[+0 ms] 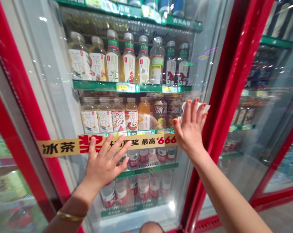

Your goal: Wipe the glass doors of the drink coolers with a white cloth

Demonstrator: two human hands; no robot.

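My right hand (pixel 191 129) holds a white tissue (pixel 207 108) flat against the glass door (pixel 197 64) of a drinks fridge. Its fingers are stretched over the tissue, which shows past the fingertips. Lower and to the left, my left hand (pixel 105 160) is spread open with nothing in it. Its fingertips overlap a yellow printed strip (pixel 61 147) that runs across the door; whether they touch the glass I cannot tell. A gold bangle (pixel 71 216) circles my left wrist.
Behind the glass, several bottles (pixel 129 63) stand on green-edged shelves (pixel 97 85). Red door frames (pixel 224 84) rise on both sides, with another fridge (pixel 279 106) to the right. At the bottom edge is a rounded brown shape (pixel 151 227) I cannot make out.
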